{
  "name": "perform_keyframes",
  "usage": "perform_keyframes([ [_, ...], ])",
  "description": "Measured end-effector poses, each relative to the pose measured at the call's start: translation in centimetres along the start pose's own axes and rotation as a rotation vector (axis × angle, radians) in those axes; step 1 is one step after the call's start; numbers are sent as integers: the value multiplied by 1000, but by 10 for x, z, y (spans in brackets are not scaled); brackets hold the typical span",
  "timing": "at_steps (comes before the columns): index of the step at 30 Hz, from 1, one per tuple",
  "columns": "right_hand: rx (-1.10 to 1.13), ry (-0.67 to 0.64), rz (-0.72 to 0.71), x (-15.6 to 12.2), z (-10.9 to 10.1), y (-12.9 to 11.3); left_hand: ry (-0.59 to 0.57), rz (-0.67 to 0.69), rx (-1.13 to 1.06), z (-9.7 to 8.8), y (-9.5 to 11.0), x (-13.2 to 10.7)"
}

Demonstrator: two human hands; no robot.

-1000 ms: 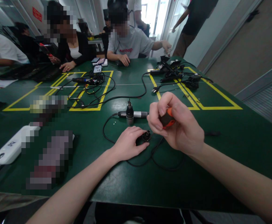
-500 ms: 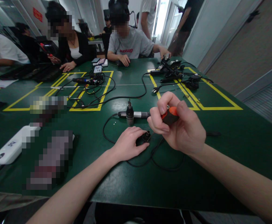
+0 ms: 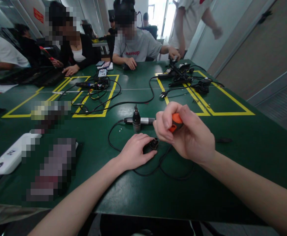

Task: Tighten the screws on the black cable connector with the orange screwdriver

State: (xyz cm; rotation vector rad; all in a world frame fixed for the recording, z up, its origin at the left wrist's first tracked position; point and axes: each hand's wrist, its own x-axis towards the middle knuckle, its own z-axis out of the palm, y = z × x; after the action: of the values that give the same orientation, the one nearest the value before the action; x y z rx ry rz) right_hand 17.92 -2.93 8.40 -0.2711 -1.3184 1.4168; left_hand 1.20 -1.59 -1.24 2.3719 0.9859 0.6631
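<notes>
My right hand (image 3: 186,134) is closed round the orange and dark-grey handle of a screwdriver (image 3: 176,123), raised above the table; its shaft is hidden. Resting on the table, my left hand (image 3: 134,150) has its thumb and fingers around a small black cylindrical part (image 3: 154,143) with a metal ring on top. Just beyond it stands an upright black and grey piece (image 3: 136,120) with a thin metal tip. Behind that lies a silver and black corded rod-shaped tool (image 3: 147,121), its right end covered by my right hand.
A black cable (image 3: 175,178) loops under and around my hands. On the left lie a white power bank (image 3: 9,155) and a blurred dark phone-like object (image 3: 54,170). Yellow-taped areas hold tangled cables (image 3: 101,83) and black tools (image 3: 180,73). Co-workers sit across the green table (image 3: 123,203).
My right hand has shifted slightly left and tilted, showing more of the orange handle. The left hand stays put. A standing person in the background has moved right.
</notes>
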Motion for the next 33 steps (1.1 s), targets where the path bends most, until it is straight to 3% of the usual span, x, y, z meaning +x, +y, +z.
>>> perform_keyframes([
  [7, -22, -43, 53, 0, 0, -5, 13, 15, -3, 2, -3, -2],
  [19, -48, 0, -7, 1, -3, 1, -2, -2, -9, -1, 1, 0],
  [33, -39, 35, 37, 0, -1, -2, -1, 8, -8, 0, -1, -2],
])
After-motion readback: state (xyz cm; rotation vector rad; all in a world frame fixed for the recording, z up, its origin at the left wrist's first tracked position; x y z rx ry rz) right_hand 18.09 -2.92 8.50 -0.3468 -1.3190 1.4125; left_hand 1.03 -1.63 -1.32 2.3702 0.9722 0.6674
